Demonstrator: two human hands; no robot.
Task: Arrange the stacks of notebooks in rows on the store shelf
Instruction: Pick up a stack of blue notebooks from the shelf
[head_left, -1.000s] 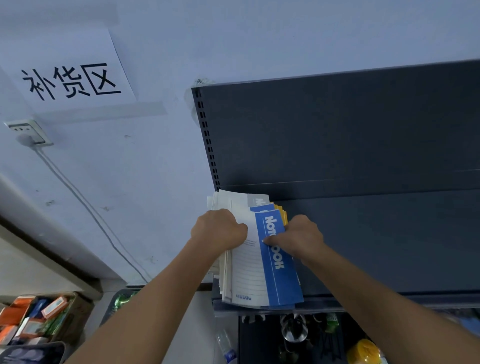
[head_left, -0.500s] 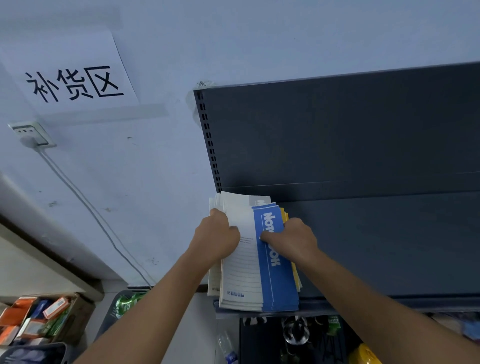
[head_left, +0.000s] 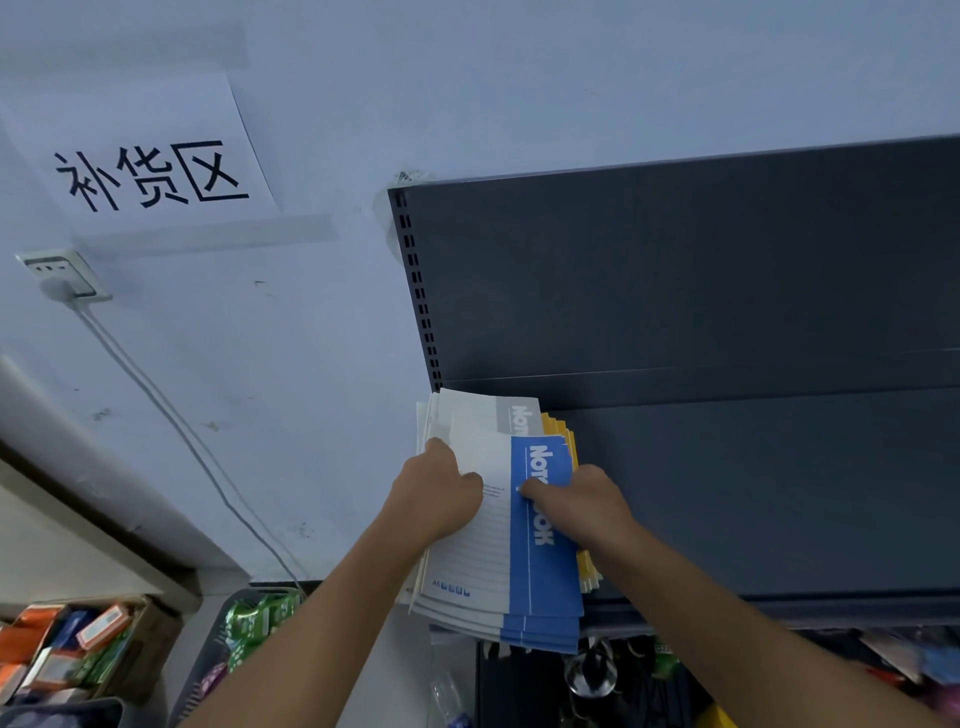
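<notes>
Stack of notebooks (head_left: 498, 545), blue-and-white cover on top, grey and yellow ones fanned beneath, lies at the left end of the dark shelf (head_left: 753, 493), near edge overhanging the shelf's front lip. Left hand (head_left: 436, 493) grips the stack's left edge and right hand (head_left: 576, 504) grips its right edge, thumb on the blue band; hands close together, thumbs nearly meeting. Left of the shelf on the pale wall: paper sign (head_left: 150, 166), socket (head_left: 62, 273) with a white cable hanging; lower left of the shelf, a box (head_left: 78, 649) of small packets.
</notes>
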